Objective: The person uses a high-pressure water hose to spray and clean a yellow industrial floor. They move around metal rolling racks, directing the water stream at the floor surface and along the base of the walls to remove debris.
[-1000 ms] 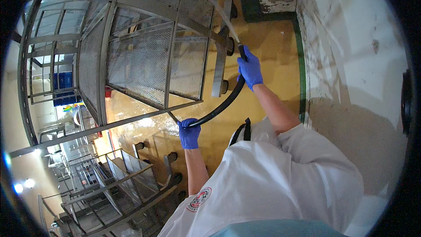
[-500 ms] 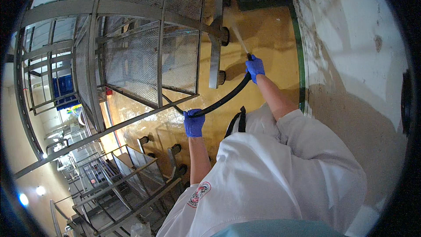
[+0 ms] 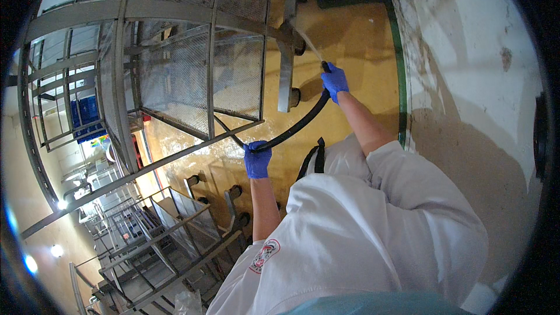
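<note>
A black hose (image 3: 298, 126) curves between my two hands, both in blue gloves. My right hand (image 3: 335, 81) is closed round it just behind its dark end, and a thin spray of water (image 3: 309, 44) shoots out from there, up and to the left. It reaches toward the metal foot and casters (image 3: 286, 64) of a tall rack. Lower and to the left, my left hand (image 3: 257, 160) grips the hose farther back. Beyond that hand the hose runs up-left behind the lower bar of the metal mesh rack (image 3: 175, 79).
A stained white wall (image 3: 472, 76) with a green base strip (image 3: 401, 76) rises on the right. Another metal cart (image 3: 169, 239) with casters stands at the lower left. A blue crate (image 3: 87, 119) shows beyond the rack. The yellow floor (image 3: 367, 41) is wet in places.
My right hand has shifted slightly left and up with the hose end. The spray now lands farther left, at the rack's foot. My left hand still holds the hose, nearly unmoved.
</note>
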The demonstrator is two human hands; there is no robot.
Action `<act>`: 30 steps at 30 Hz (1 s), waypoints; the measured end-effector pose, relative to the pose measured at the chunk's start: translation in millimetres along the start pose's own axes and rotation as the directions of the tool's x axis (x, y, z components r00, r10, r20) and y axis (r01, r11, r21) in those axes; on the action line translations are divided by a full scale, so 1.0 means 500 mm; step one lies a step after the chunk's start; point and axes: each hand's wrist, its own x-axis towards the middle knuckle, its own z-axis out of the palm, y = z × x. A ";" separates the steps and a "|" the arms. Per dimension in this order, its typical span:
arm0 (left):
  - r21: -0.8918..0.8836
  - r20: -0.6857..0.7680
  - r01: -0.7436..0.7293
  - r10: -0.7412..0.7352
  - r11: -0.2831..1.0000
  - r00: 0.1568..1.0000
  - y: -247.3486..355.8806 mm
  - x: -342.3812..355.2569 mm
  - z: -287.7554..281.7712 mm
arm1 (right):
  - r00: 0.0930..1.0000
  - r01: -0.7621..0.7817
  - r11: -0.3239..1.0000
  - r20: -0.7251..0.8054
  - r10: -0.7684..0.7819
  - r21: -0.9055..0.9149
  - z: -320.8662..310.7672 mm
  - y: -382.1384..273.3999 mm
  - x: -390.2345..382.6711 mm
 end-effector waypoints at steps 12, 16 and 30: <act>-0.072 -0.030 -0.032 0.030 0.997 0.999 0.005 -0.001 0.012 | 0.991 0.034 0.984 0.133 -0.011 -0.175 0.007 -0.039 -0.003; 0.003 -0.004 -0.042 0.042 0.999 0.999 0.010 0.009 0.015 | 0.990 0.142 0.986 0.010 -0.141 -0.090 0.012 -0.031 0.018; -0.247 -0.035 0.041 -0.051 0.968 0.998 -0.017 0.008 0.056 | 0.901 0.262 0.965 -0.352 -0.253 -0.024 0.001 -0.064 -0.007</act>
